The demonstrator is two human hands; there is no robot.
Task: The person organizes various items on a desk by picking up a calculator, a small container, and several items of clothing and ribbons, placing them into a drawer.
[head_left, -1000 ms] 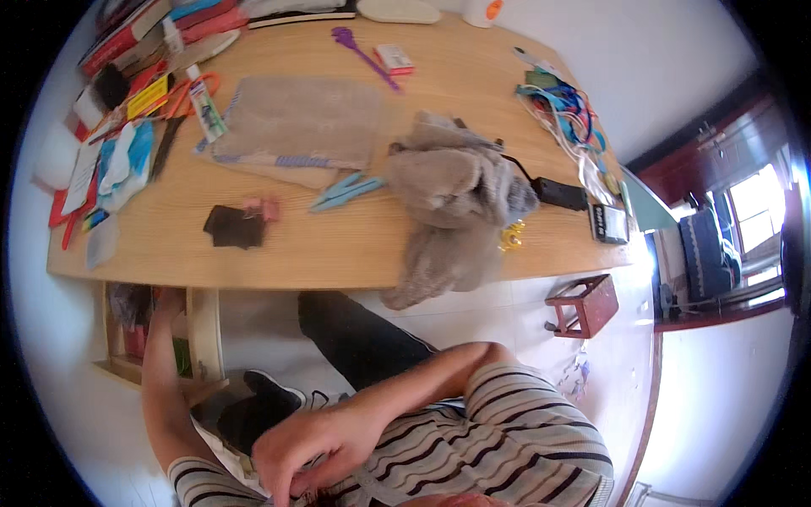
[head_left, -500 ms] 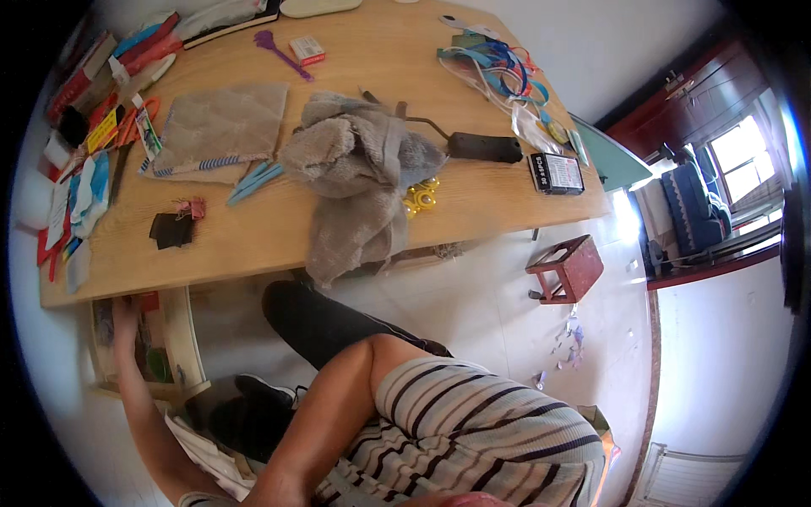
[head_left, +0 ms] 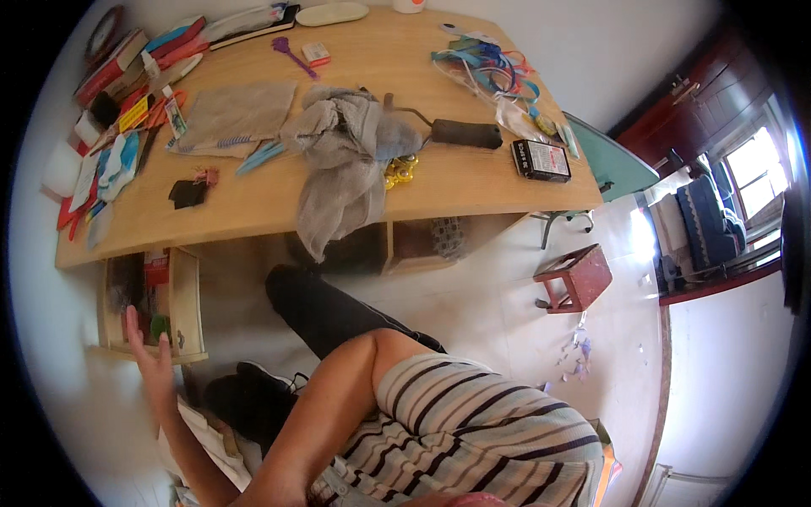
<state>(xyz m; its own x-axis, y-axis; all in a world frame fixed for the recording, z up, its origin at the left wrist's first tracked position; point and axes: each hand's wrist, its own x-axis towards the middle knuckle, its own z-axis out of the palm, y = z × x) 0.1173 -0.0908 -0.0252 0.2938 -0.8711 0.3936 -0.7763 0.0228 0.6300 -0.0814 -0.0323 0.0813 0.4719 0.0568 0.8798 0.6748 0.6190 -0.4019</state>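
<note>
My left hand (head_left: 152, 363) is over the front of an open wooden drawer (head_left: 192, 313) below the left end of the table. Its fingers are apart and nothing shows in them. Inside the drawer are a red item (head_left: 157, 269) and a round green thing (head_left: 160, 326); other contents are dark and hard to make out. My right arm (head_left: 338, 397) is bent, with the elbow toward the table, and its hand lies outside the picture. A crumpled grey cloth (head_left: 342, 182) hangs over the table's front edge.
On the wooden table (head_left: 253, 198) lie a folded cloth (head_left: 232, 118), a dark-handled tool (head_left: 465, 133), yellow beads (head_left: 400, 171), a black box (head_left: 541, 160) and tangled ribbons (head_left: 498, 72). A red stool (head_left: 583, 279) stands on the floor at right, near scattered scraps (head_left: 581, 351).
My left hand has come back out of the drawer toward me, and its fingers are now spread. The view has shifted slightly, showing more of the drawer and under the table.
</note>
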